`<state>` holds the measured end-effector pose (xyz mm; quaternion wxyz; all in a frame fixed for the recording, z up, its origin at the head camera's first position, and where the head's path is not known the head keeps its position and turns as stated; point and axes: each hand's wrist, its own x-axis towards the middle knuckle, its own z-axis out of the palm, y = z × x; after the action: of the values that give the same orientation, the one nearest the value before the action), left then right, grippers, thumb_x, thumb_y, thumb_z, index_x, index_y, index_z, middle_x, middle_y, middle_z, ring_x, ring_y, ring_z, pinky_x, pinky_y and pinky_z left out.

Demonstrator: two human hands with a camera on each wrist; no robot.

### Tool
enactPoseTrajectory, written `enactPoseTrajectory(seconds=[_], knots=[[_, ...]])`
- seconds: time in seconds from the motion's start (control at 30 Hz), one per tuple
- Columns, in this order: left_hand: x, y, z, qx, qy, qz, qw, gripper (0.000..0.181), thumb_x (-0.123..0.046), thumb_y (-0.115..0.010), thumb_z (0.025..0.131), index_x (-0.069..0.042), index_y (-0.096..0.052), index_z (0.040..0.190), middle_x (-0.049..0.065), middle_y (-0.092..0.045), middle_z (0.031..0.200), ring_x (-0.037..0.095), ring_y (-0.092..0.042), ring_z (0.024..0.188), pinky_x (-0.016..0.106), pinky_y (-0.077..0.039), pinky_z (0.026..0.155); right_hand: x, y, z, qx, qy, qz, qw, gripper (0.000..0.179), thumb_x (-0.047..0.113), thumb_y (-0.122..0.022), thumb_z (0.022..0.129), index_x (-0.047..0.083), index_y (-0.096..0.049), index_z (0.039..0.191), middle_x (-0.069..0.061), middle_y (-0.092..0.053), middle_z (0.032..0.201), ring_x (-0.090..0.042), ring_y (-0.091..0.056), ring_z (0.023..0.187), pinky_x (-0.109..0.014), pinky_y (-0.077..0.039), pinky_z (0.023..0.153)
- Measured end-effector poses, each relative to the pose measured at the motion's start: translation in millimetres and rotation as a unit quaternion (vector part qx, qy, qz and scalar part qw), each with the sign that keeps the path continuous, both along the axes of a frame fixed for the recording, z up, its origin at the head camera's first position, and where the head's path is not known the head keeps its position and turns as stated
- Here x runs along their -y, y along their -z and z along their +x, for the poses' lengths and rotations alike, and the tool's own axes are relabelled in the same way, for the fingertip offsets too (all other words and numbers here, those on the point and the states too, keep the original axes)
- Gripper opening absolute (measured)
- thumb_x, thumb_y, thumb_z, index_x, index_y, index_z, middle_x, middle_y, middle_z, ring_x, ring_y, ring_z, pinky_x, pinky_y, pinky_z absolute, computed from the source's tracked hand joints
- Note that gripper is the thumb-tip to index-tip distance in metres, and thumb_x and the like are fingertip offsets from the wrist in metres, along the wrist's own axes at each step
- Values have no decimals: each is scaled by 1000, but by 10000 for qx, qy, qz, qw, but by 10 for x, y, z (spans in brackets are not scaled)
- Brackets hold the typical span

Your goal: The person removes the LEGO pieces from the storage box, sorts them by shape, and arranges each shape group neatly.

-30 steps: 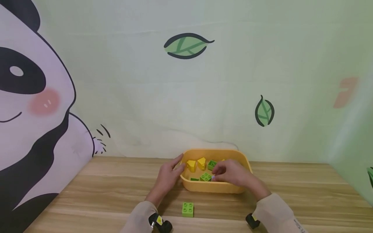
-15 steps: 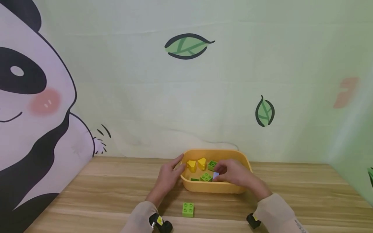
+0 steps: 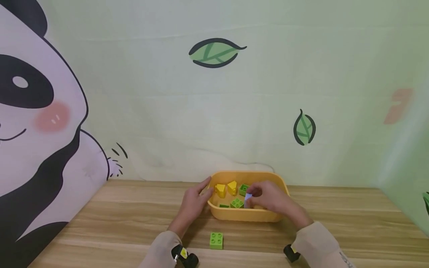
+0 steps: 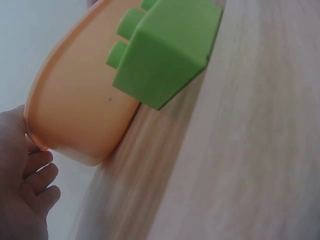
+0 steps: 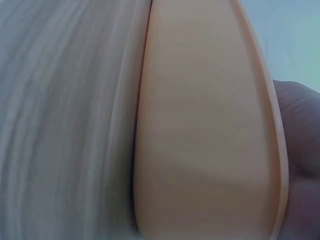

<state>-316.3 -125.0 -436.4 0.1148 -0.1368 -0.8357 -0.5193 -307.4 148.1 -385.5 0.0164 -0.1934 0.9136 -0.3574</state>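
My left hand point(image 3: 193, 201) grips the left end of a yellow-orange plastic bin point(image 3: 248, 214), thumb at the rim; the left wrist view shows its other fingers curled beside the outer wall. Reaching over the bin's right part, my right hand point(image 3: 268, 197) pinches a pale lavender block point(image 3: 247, 200) between thumb and fingers, which partly cover it. Left of that block lies a light green studded brick point(image 3: 237, 203), with a darker green brick point(image 3: 243, 190) behind it. In the right wrist view, the bin wall point(image 5: 205, 125) hides the fingertips of the right hand point(image 5: 302, 135).
Two yellow pieces, one a wedge-like block point(image 3: 220, 190) and one beside it point(image 3: 232, 188), lie in the bin's left part. A loose green brick point(image 3: 216, 241) stands on the wooden table point(image 3: 134, 216) in front. Behind the bin rises a printed wall point(image 3: 161, 111).
The lavender block, mostly hidden at first, has come into view and now stands more upright in my right fingers, raised slightly. My left hand and the bin have stayed put.
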Motion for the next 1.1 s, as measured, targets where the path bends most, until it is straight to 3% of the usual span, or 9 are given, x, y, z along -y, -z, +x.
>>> enactPoseTrajectory(seconds=[0.6,0.87,1.1], knots=[[-15,7,5,49,-87,51,9999,49,-20,-61,108,-4,-55,154,12,-54,156,35,-48,146,54,-38,118,-51,-156,109,-769,-206,-846,9932,27,18,-71,103,-2,-74,122,-5,-75,112,-24,-69,105,-47,-59,96],[-6,5,2,2,-73,56,10000,49,-19,-61,108,-4,-55,154,12,-54,156,35,-48,145,54,-38,118,-49,-227,181,-866,-342,-961,9910,30,21,-71,104,-1,-72,124,-5,-74,114,-25,-69,106,-47,-59,95],[-10,4,1,-14,-44,103,9999,49,-18,-61,108,-2,-55,153,13,-54,155,35,-48,145,54,-38,118,-32,-290,244,-671,-235,-914,9933,32,24,-75,102,3,-72,126,-1,-74,112,-22,-69,106,-44,-60,96]])
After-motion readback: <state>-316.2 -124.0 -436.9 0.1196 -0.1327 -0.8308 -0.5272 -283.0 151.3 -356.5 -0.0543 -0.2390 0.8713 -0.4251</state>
